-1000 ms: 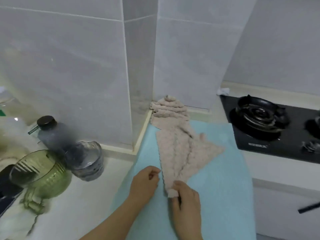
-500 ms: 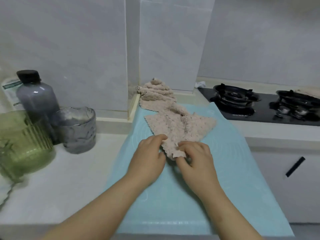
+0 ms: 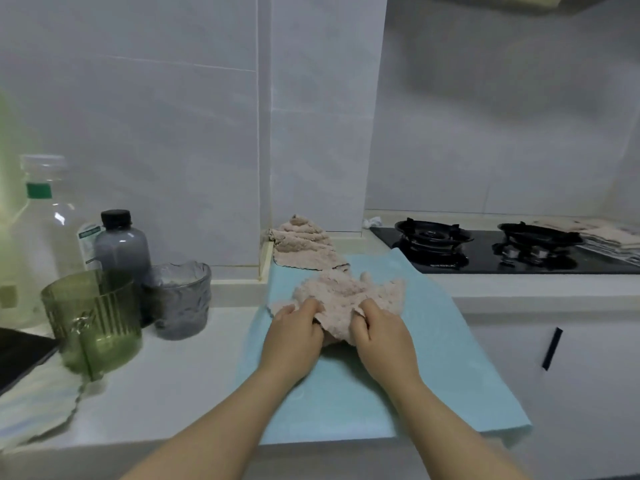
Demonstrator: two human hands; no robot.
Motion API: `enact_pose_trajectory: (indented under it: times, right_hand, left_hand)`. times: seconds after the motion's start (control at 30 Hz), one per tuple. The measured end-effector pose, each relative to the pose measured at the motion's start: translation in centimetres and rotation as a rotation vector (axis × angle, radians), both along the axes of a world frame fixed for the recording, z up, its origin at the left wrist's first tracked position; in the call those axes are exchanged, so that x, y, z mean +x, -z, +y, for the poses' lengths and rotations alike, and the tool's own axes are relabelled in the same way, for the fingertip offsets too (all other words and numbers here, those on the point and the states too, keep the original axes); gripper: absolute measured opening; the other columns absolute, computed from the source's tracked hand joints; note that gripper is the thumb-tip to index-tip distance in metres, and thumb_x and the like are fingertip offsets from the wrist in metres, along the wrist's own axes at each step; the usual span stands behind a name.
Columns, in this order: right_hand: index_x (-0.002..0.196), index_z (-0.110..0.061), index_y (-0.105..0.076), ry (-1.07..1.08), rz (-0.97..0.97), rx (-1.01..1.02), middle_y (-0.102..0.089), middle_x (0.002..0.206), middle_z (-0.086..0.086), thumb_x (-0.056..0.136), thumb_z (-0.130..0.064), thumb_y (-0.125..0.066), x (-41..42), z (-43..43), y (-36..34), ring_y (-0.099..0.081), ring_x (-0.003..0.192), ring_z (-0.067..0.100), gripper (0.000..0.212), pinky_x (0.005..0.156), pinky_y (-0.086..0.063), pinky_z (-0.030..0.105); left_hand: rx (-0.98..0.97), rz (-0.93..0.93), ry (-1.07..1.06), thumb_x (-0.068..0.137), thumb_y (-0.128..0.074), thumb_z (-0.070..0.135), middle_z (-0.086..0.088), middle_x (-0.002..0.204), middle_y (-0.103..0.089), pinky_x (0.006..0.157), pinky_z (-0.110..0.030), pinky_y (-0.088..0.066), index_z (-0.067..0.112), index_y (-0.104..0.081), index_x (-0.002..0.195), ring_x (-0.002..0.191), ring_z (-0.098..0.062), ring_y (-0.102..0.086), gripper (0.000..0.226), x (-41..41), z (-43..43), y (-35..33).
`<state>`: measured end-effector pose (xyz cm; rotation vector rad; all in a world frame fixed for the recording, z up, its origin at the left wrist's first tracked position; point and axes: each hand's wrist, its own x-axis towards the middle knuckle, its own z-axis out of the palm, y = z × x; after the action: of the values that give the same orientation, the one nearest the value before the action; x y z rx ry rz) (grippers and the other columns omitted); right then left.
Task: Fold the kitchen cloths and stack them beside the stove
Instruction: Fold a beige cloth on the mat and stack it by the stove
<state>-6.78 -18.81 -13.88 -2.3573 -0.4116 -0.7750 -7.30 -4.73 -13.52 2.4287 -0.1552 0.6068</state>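
A crumpled pinkish-beige kitchen cloth (image 3: 346,292) lies on a light blue mat (image 3: 433,358) on the counter. My left hand (image 3: 294,337) pinches its near left edge. My right hand (image 3: 381,337) pinches its near right edge, and the cloth sags between them. Behind it, a heap of more beige cloths (image 3: 301,244) rests against the wall corner. The black gas stove (image 3: 502,251) sits to the right of the mat. Flat beige cloths (image 3: 602,233) lie at the stove's far right.
On the white counter at left stand a green ribbed cup (image 3: 93,317), a grey glass cup (image 3: 180,299), a dark-capped grey bottle (image 3: 121,247) and a clear plastic bottle (image 3: 41,237). A striped cloth (image 3: 34,407) hangs at the counter's front left. A white cabinet door (image 3: 554,375) is below the stove.
My view has risen, so the stove and wall show more. Both hands have spread apart along the cloth's near edge, from pinching one corner to holding it at two points.
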Motion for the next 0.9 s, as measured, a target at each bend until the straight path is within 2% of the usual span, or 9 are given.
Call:
enact_pose_trajectory:
  times: [0.1, 0.23, 0.3, 0.4, 0.47, 0.53, 0.7, 0.77, 0.9]
  right_hand:
    - [0.064, -0.019, -0.034, 0.061, 0.105, 0.162, -0.043, 0.055, 0.003, 0.094, -0.03, -0.04, 0.1, -0.3, -0.2, -0.041, 0.056, 0.021, 0.033, 0.052, -0.026, 0.034]
    - [0.065, -0.015, -0.043, 0.215, 0.158, 0.331, -0.054, 0.062, 0.006, 0.095, -0.034, -0.036, 0.6, -1.0, -0.1, -0.052, 0.068, 0.028, 0.036, 0.065, -0.039, 0.038]
    - [0.07, -0.015, -0.049, 0.258, 0.17, 0.333, -0.056, 0.066, 0.003, 0.095, -0.035, -0.035, 1.0, -1.1, -0.1, -0.054, 0.077, 0.028, 0.035, 0.076, -0.043, 0.041]
    - [0.105, -0.022, -0.058, 0.287, 0.257, 0.281, -0.065, 0.096, -0.001, 0.095, -0.038, -0.036, 1.3, -1.1, -0.1, -0.051, 0.102, 0.026, 0.029, 0.092, -0.039, 0.04]
    - [0.132, -0.028, -0.044, 0.276, 0.342, 0.162, -0.062, 0.116, -0.001, 0.094, -0.039, -0.036, 1.1, -1.0, -0.3, -0.044, 0.116, 0.026, 0.041, 0.096, -0.032, 0.038]
    - [0.139, -0.033, -0.034, 0.226, 0.362, 0.055, -0.06, 0.12, -0.001, 0.093, -0.042, -0.037, 1.0, -0.8, -0.4, -0.041, 0.12, 0.025, 0.047, 0.098, -0.03, 0.038]
    - [0.134, -0.038, -0.043, 0.059, 0.361, 0.081, -0.054, 0.127, -0.004, 0.089, -0.038, -0.048, 0.6, -0.8, -0.4, -0.043, 0.119, 0.02, 0.045, 0.099, -0.035, 0.035]
    - [0.127, -0.038, -0.047, -0.009, 0.399, 0.303, -0.057, 0.116, -0.006, 0.09, -0.035, -0.048, 0.8, -0.9, -0.3, -0.052, 0.106, 0.016, 0.037, 0.092, -0.042, 0.033]
    - [0.108, -0.022, -0.054, 0.032, 0.522, 0.65, -0.061, 0.09, -0.003, 0.096, -0.021, -0.041, 2.5, -1.4, -1.6, -0.056, 0.075, 0.011, 0.018, 0.064, -0.043, 0.027]
  left_hand:
    - [-0.08, -0.007, 0.077, 0.087, -0.048, 0.016, -0.002, 0.084, -0.064, 0.068, -0.032, -0.039, 0.025, -0.058, 0.098, 0.083, -0.021, -0.055, 0.017, -0.4, -0.1, -0.3]
    - [-0.457, 0.054, 0.132, 0.07, -0.064, 0.025, 0.009, 0.052, -0.047, 0.056, -0.024, -0.034, 0.03, -0.06, 0.066, 0.055, -0.008, -0.044, 0.007, -0.1, 0.3, -0.2]
    - [-0.598, 0.107, 0.225, 0.056, -0.062, 0.042, 0.003, 0.058, -0.052, 0.06, -0.025, -0.035, 0.025, -0.065, 0.066, 0.059, -0.012, -0.046, 0.02, 0.0, 0.6, -0.2]
    - [-0.636, 0.17, 0.328, 0.061, -0.058, 0.05, 0.007, 0.07, -0.063, 0.071, -0.026, -0.042, 0.03, -0.068, 0.064, 0.072, -0.012, -0.056, 0.022, -0.5, 0.8, -0.4]
    - [-0.743, 0.213, 0.362, 0.075, -0.057, 0.039, 0.007, 0.075, -0.067, 0.075, -0.026, -0.045, 0.023, -0.069, 0.067, 0.079, -0.012, -0.061, 0.021, -1.0, 0.8, -0.6]
    - [-0.797, 0.22, 0.289, 0.088, -0.056, 0.026, 0.006, 0.077, -0.068, 0.068, -0.021, -0.046, 0.019, -0.068, 0.074, 0.076, -0.012, -0.061, 0.02, -1.2, 0.7, -0.7]
    - [-0.738, 0.292, 0.103, 0.094, -0.049, 0.014, -0.002, 0.074, -0.06, 0.035, -0.016, -0.034, 0.018, -0.059, 0.093, 0.041, -0.009, -0.049, 0.011, 0.9, 1.7, -3.8]
    - [-0.678, 0.247, 0.09, 0.094, -0.047, 0.01, -0.001, 0.08, -0.059, 0.045, -0.019, -0.041, 0.019, -0.058, 0.09, 0.055, -0.012, -0.054, 0.015, 2.9, 2.0, -5.3]
    - [-0.229, 0.245, 0.015, 0.092, -0.038, 0.005, 0.001, 0.103, -0.057, 0.072, -0.025, -0.041, 0.023, -0.061, 0.101, 0.089, -0.019, -0.056, 0.031, 6.5, 1.1, -3.8]
